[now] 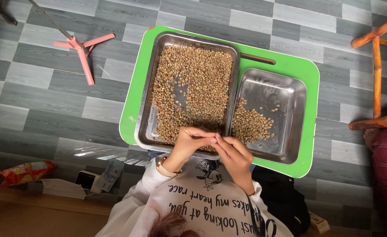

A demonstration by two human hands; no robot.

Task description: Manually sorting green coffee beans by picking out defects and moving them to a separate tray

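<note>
Over the near edge of the large steel tray [146, 120], the person's two hands meet fingertip to fingertip. The left hand [188, 141] comes in from the left with a pale watch [164, 168] on its wrist; its fingers are curled and drawn together toward the thumb, pinched nearly closed. The right hand [235, 159] reaches in from the right with its fingers likewise gathered to a point that touches the left hand's tips. Whatever sits between the fingertips is too small to tell, so I cannot say whether either hand has hold of a bean.

The large tray lies on the left part of a green board [308, 79] with rounded corners, and pale beans [193, 83] cover most of its floor, thinner toward its left edge and at a bare patch near the middle. Just beside it, touching along its right wall, sits a smaller steel tray [285, 94] on the board's right part; a smaller heap of beans [249, 125] lies in its near left corner, with a few strays further in.

Beyond the board's left edge a pink stand [84, 50] rests on the grey floor. Wooden chair legs [376, 74] stand past the board's right edge.
</note>
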